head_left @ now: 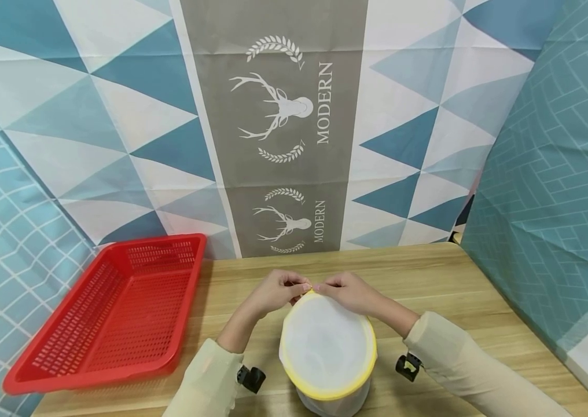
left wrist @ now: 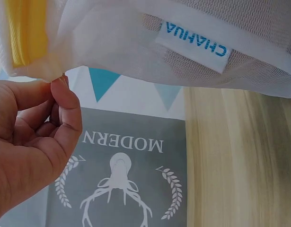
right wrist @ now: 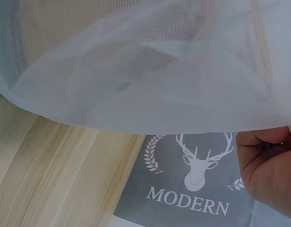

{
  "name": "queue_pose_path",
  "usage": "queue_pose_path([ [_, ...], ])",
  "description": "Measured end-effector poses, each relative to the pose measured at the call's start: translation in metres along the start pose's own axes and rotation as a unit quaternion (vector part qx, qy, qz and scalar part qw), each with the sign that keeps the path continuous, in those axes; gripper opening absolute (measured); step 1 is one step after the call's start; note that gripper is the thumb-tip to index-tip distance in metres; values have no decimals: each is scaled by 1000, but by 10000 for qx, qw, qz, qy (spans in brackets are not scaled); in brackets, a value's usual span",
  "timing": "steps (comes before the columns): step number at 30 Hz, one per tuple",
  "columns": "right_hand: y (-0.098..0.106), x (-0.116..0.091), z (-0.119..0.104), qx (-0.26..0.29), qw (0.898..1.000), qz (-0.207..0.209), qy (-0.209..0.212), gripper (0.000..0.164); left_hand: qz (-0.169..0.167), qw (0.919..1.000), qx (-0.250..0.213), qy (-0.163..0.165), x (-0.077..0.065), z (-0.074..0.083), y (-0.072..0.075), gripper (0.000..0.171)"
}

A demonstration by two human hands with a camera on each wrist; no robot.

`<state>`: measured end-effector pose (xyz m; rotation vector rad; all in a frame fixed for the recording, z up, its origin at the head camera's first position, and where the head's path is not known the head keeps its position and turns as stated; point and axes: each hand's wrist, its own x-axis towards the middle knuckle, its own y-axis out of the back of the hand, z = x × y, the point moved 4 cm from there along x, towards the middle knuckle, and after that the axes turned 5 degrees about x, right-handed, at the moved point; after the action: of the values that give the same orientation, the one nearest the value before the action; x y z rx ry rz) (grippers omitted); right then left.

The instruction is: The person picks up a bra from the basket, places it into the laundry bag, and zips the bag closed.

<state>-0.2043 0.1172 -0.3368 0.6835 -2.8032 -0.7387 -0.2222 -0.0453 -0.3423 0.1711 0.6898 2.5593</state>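
Observation:
A round white mesh laundry bag (head_left: 327, 344) with a yellow-edged top stands on the table between the forearms. At the far edge of its rim, my left hand (head_left: 279, 288) pinches the bag between thumb and forefinger. Right beside it, my right hand (head_left: 350, 291) pinches the same spot, so the fingertips nearly meet. In the left wrist view, a yellow zipper strip (left wrist: 27, 30) and a white label (left wrist: 197, 45) with blue lettering show on the bag, just above the left hand (left wrist: 36, 127). White mesh (right wrist: 136, 75) fills the upper right wrist view, with the right hand (right wrist: 270, 165) at its lower edge.
A red perforated plastic basket (head_left: 138, 313) stands to the left on the wooden table (head_left: 408, 263). Behind the table hangs a patterned cloth (head_left: 283, 104) with deer heads and triangles. Tiled-pattern sheets (head_left: 559, 191) border the sides.

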Motion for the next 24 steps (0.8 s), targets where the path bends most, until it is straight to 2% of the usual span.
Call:
queue_pose_path([
  [14, 0, -3, 2, 662, 9969, 314, -302, 40, 16, 9996, 217, 192, 4, 10, 7, 16],
  [24, 0, -6, 3, 683, 9950, 617, -378, 41, 67, 9995, 262, 182, 7, 11, 6, 16],
])
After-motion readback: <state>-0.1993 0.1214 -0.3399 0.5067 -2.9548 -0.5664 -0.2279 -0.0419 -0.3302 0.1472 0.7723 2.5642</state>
